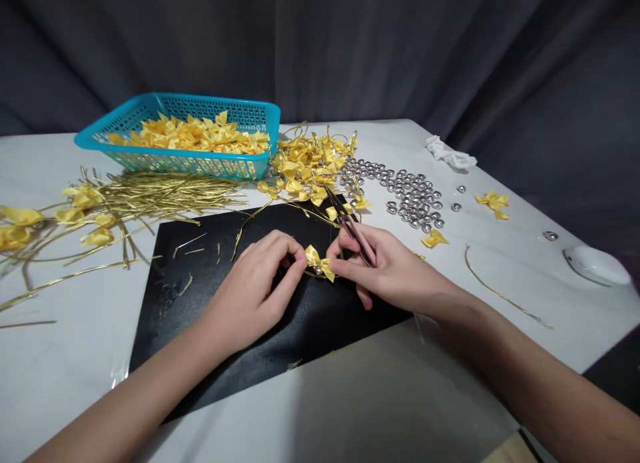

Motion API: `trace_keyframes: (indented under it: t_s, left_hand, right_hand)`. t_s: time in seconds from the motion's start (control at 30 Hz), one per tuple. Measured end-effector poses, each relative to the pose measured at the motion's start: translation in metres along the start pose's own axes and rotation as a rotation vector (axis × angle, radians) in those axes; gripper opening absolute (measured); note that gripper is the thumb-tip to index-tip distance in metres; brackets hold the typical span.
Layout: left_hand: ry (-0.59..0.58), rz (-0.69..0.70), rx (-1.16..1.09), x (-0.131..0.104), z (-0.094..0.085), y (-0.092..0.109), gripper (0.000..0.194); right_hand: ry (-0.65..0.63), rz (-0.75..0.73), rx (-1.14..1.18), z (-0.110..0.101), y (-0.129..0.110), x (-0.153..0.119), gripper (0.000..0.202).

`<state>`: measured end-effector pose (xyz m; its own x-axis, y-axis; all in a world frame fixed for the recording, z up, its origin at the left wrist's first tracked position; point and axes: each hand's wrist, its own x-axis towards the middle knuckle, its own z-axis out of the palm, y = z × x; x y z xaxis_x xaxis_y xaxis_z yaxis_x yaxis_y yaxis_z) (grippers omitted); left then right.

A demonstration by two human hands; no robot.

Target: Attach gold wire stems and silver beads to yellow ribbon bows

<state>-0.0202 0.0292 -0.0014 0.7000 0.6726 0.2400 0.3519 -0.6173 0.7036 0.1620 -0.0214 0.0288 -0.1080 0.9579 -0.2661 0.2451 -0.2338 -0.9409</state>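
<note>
A yellow ribbon bow [320,263] with a small silver piece at its middle is held above a black mat [200,343]. My left hand [265,283] pinches its left side between thumb and index finger. At the bow's right side are the thumb and index finger of my right hand [373,263], closed on it. Dark and pink tweezers [353,229] are also tucked in my right hand, tips pointing up and to the left. Thin gold cord shows just beside the bow.
Behind the mat are a teal basket [200,163] of yellow bows, a bundle of gold cords [170,195], a pile of corded bows [305,159] and silver beads [413,196]. A white mouse [597,265] and crumpled white tissue [450,153] lie right.
</note>
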Motion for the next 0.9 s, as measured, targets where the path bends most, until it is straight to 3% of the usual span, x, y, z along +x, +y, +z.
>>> trace_keyframes:
  t_s: [0.27, 0.7, 0.9]
  left_hand:
    - [-0.030, -0.011, -0.068, -0.0006, -0.0030, 0.0018, 0.016]
    - [0.096, -0.105, -0.138, 0.0006, -0.0035, -0.0004, 0.014]
    - [0.110, 0.027, 0.002, -0.0004, 0.0023, -0.0030, 0.005]
  right_hand:
    - [-0.012, 0.027, -0.014, 0.0009, -0.0013, 0.0000, 0.026]
    - [0.021, 0.031, 0.013, -0.0020, 0.0021, 0.0010, 0.032]
    - [-0.005, 0.037, 0.038, -0.0004, 0.0001, 0.0008, 0.037]
